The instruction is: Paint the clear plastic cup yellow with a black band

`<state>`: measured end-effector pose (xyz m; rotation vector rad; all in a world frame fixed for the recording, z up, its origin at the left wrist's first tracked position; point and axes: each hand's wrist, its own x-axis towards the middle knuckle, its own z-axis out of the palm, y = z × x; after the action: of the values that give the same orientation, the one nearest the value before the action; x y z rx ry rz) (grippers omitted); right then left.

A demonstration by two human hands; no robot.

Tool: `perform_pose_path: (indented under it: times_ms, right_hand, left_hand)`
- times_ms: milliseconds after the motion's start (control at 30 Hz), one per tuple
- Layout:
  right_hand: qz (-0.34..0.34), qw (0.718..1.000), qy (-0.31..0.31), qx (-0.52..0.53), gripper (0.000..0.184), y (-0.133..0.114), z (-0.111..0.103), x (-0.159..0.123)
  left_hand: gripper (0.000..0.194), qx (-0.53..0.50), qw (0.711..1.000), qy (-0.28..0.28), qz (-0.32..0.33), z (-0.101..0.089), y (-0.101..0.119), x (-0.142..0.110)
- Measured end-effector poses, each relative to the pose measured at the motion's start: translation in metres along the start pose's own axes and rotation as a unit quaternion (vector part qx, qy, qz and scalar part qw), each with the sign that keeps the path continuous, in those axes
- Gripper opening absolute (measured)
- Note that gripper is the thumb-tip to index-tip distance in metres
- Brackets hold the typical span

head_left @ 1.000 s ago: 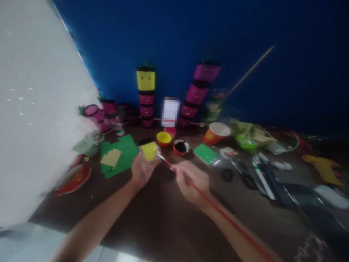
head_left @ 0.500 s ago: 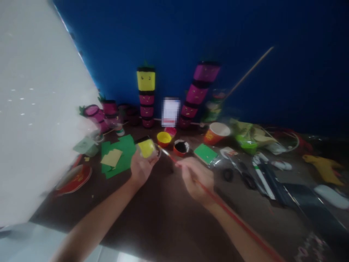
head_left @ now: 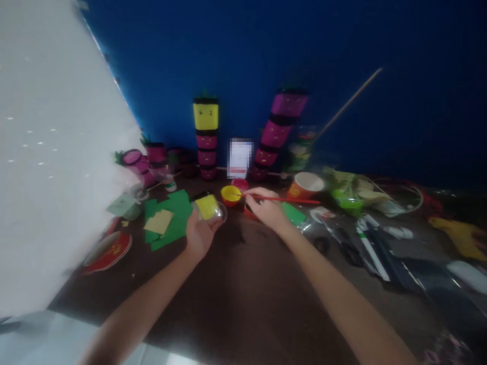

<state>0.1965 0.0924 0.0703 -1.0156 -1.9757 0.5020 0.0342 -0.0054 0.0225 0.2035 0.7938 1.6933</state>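
Observation:
My left hand [head_left: 198,234] is closed around a small clear cup with a yellow painted side [head_left: 209,207], held just above the dark table. My right hand [head_left: 264,205] is stretched forward and pinches a long red paintbrush [head_left: 289,199], which lies almost level. Its tip reaches the small pot of yellow paint [head_left: 230,194]. A pot of black paint [head_left: 249,209] is partly hidden under my right hand, and a pink one [head_left: 239,183] stands just behind.
Stacks of pink and yellow painted cups [head_left: 206,137] [head_left: 277,133] stand against the blue wall. Green and yellow paper [head_left: 167,218] lies left, with a red plate [head_left: 109,249] nearer. An orange paper cup [head_left: 304,186], markers, scissors [head_left: 363,241] and bags crowd the right. A white panel [head_left: 49,152] fills the left.
My right hand moved forward from beside the held cup, swinging the brush level so its tip reaches the yellow paint pot. My left hand kept the cup almost still.

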Motion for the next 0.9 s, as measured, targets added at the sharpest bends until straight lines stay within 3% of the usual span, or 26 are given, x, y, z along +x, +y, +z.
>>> perform_pose_path:
  times_ms: [400, 633, 900]
  right_hand:
    - [0.019, 0.998, -0.041, -0.053, 0.014, 0.001, 0.007, 0.008]
    - [0.012, 0.996, 0.049, 0.077, 0.013, -0.023, -0.018, -0.021]
    - [-0.155, 0.983, 0.04, 0.095, 0.019, -0.058, -0.025, -0.07]
  left_hand:
    - [0.042, -0.003, 1.0, 0.007, -0.007, 0.002, 0.001, -0.001]
    - [0.04, -0.002, 1.0, 0.001, -0.021, 0.003, 0.003, -0.002]
    - [0.034, -0.016, 0.999, 0.013, -0.032, 0.009, 0.005, -0.005]
